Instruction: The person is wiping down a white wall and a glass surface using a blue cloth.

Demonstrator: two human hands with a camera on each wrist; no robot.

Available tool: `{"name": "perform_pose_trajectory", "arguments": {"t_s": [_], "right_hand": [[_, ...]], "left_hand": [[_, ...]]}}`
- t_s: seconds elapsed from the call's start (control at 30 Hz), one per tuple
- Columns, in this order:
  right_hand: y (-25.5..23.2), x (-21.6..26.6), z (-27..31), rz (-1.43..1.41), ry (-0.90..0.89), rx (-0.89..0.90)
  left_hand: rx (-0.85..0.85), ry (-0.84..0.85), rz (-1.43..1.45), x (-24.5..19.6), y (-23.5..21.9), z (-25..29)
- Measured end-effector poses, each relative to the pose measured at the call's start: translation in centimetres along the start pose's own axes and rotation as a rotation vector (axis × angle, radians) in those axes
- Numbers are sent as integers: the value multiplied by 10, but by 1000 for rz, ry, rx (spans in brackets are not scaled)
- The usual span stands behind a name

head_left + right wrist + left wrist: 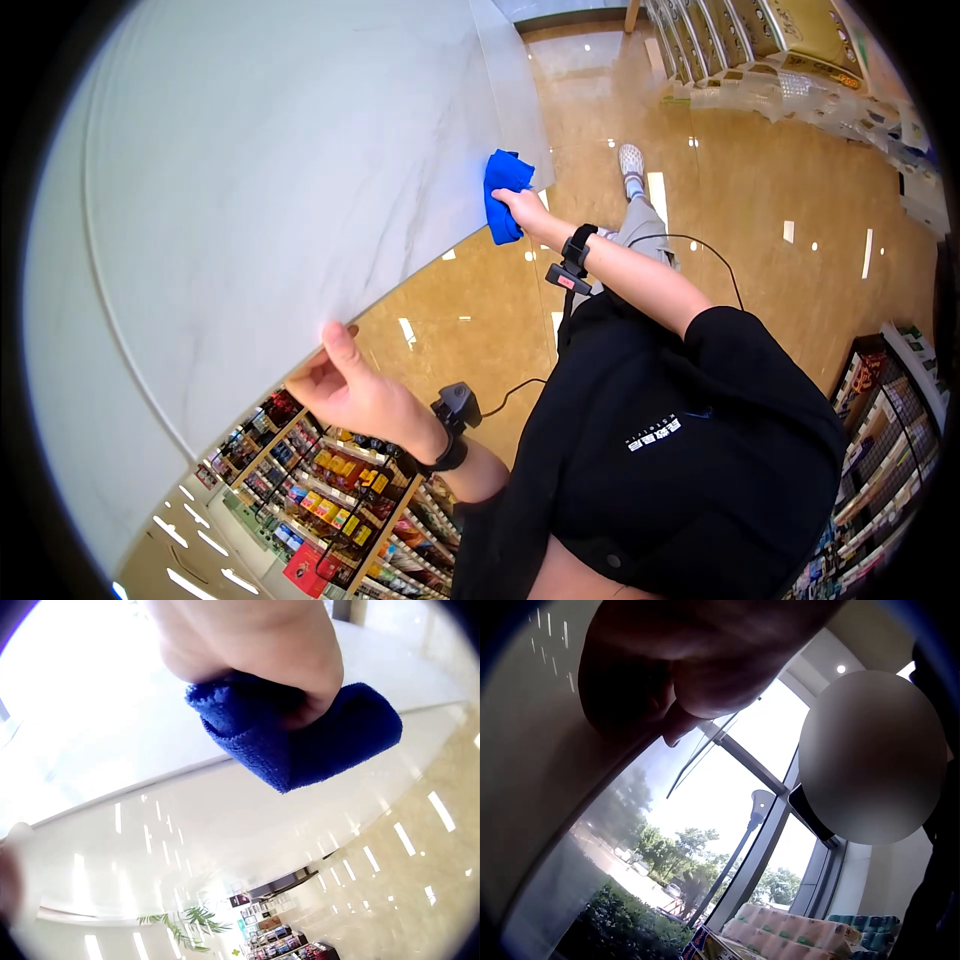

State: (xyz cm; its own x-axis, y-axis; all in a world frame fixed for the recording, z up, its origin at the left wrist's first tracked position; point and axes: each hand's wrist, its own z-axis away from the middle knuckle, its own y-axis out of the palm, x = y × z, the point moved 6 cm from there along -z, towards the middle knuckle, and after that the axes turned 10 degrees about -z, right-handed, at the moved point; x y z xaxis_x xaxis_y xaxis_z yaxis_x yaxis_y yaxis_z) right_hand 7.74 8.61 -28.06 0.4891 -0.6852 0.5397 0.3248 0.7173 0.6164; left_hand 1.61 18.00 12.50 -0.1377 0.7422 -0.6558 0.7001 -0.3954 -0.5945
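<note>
My right hand (527, 212) grips a folded blue cloth (508, 180) at the edge of a white, grey-veined countertop (300, 150). In the right wrist view the thick, fuzzy cloth (255, 742) lies folded beneath the hand (255, 637), sticking out past the counter's edge. My left hand (360, 395) holds the near edge of the counter farther left, thumb on the upper side and fingers curled below. Seen from the left wrist, that hand (697, 660) is dark against the window, its fingertips partly hidden.
Shelves of packaged goods (340, 490) stand below and left, with more shelving (890, 430) at right. Stacked packs (740, 40) sit at the upper right on the glossy tan floor (800, 200). A cable (715, 255) runs beside my right arm. Tall windows (727, 780) appear in the left wrist view.
</note>
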Motion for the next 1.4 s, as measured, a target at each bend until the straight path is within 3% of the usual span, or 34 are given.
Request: {"name": "perform_pose_trajectory", "arguments": {"t_s": [0.03,0.13,0.2,0.37,0.6,0.8,0.83,0.9,1.13,1.4], "right_hand": [[-7,-6,-4,-18,78,-31],[-16,-19,-18,-63,-2,-111],[-24,-26,-23,-17,71,-133],[-43,-52,-43,67,126,-235],[-62,-85,-65,64,260,-131],[-34,-46,-33,114,151,-67],[-30,-41,-30,129,122,-51],[-24,-24,-23,140,69,-13],[38,59,20,145,-58,174],[114,137,70,85,-342,347]], "left_hand": [[9,-3,-27,2,-4,-1],[37,-3,6,10,-16,-8],[52,-24,18,13,-32,-13],[21,-41,-87,-12,-41,-18],[63,-40,-100,-10,-51,-28],[116,-50,16,6,-38,-19],[99,-50,-117,12,-39,-21],[119,-8,15,11,-25,-13],[143,-46,119,11,-5,-3],[196,-51,347,16,6,-1]]}}
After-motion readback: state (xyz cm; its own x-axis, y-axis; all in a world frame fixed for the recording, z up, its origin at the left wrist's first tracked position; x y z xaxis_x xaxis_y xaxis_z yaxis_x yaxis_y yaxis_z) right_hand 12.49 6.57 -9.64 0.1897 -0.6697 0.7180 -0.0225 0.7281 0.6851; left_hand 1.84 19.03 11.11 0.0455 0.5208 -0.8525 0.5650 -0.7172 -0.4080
